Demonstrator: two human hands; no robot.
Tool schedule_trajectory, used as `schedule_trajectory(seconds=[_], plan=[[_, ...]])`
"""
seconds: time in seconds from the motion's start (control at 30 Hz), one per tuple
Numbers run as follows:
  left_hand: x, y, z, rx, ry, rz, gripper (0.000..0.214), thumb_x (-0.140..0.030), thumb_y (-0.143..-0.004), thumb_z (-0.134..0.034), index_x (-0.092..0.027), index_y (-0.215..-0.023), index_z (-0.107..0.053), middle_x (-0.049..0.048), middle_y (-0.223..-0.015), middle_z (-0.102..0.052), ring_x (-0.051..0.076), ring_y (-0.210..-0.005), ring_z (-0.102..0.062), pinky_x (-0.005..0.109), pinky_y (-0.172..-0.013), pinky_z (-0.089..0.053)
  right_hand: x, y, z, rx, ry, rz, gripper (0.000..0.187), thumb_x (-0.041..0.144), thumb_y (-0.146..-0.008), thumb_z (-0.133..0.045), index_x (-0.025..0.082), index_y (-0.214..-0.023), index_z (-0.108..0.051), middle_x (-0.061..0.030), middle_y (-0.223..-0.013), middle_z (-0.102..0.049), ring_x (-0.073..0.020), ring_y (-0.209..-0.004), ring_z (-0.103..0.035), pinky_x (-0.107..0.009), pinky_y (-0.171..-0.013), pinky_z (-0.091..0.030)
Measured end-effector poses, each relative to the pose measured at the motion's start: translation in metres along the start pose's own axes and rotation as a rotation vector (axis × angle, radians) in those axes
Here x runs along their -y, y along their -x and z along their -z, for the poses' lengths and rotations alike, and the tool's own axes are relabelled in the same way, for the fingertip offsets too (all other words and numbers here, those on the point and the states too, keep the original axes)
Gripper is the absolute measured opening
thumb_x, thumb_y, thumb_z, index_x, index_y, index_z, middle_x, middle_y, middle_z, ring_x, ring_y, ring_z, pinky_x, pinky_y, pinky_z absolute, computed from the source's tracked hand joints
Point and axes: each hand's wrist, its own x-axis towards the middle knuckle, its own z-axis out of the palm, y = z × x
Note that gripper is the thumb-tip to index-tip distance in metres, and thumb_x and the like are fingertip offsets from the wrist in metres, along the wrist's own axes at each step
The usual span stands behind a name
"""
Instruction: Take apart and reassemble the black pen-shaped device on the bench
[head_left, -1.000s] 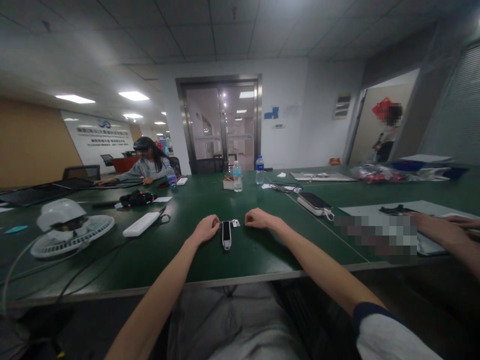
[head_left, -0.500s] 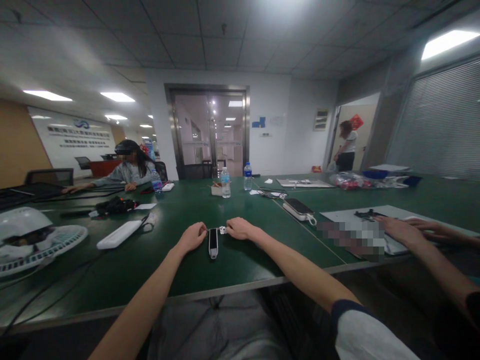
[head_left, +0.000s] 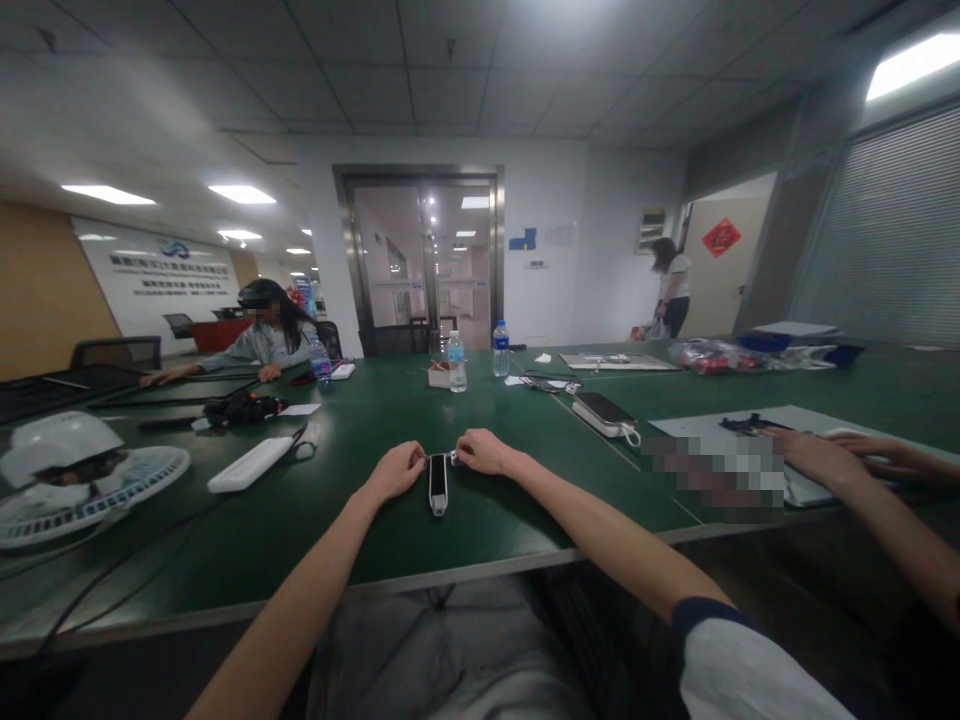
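Note:
On the green tabletop (head_left: 517, 510), a slim black-and-white device (head_left: 438, 486) lies lengthwise close to the near edge. My left hand (head_left: 395, 473) is beside its top end, with the fingertips at that end. Whether those fingers pinch anything is too small to tell. My right hand (head_left: 484, 452) comes in from the right, its fingertips on a small white piece (head_left: 454, 458) just above the device. The hands nearly meet there, and my fingers hide part of that piece.
Left of my hands lie a white power strip (head_left: 250, 464) and a white desk fan (head_left: 90, 480), with cables. Water bottles (head_left: 456, 362) stand ahead. A phone on a white box (head_left: 602, 414) lies right. A co-worker's hand (head_left: 821, 460) rests on a pale mat (head_left: 885, 425).
My hands have moved together from apart, and the small white piece has shifted left toward the device's top end under my right fingers. The head view has turned, moving the scene.

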Motion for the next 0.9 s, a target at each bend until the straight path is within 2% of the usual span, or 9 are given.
schedule_trajectory(seconds=[0.23,0.47,0.9], plan=[[0.0017,-0.0003,-0.0012,0.005,-0.009,-0.007,0.013,-0.023,-0.081,-0.046,-0.016,-0.083,-0.057,0.0034,-0.076,-0.058,0.015,-0.069,-0.053,0.026,-0.061,-0.039,0.0022,0.0012,0.0043,-0.076,-0.087,0.096,0.021,0.018,-0.084,-0.050,0.015,-0.092,-0.069,-0.0061,-0.085,-0.065,-0.0134,-0.078,-0.056,-0.023,-0.073,-0.039],[0.0017,-0.0009,-0.0016,0.007,-0.018,-0.005,0.012,-0.022,-0.080,-0.047,-0.016,-0.083,-0.057,0.0038,-0.077,-0.058,0.016,-0.070,-0.052,0.026,-0.063,-0.039,0.0081,0.0025,0.0010,-0.055,-0.227,0.050,0.015,0.019,-0.083,-0.054,0.016,-0.092,-0.066,-0.0023,-0.082,-0.065,-0.0107,-0.071,-0.057,-0.020,-0.066,-0.040],[0.0017,0.0005,-0.0019,-0.009,-0.006,-0.017,0.013,-0.023,-0.081,-0.047,-0.016,-0.082,-0.057,0.0033,-0.076,-0.058,0.015,-0.068,-0.053,0.025,-0.061,-0.039,-0.0008,0.0023,-0.0019,-0.104,-0.200,0.053,0.009,0.019,-0.082,-0.056,0.016,-0.085,-0.064,-0.0032,-0.083,-0.060,-0.0119,-0.078,-0.053,-0.023,-0.073,-0.039]])
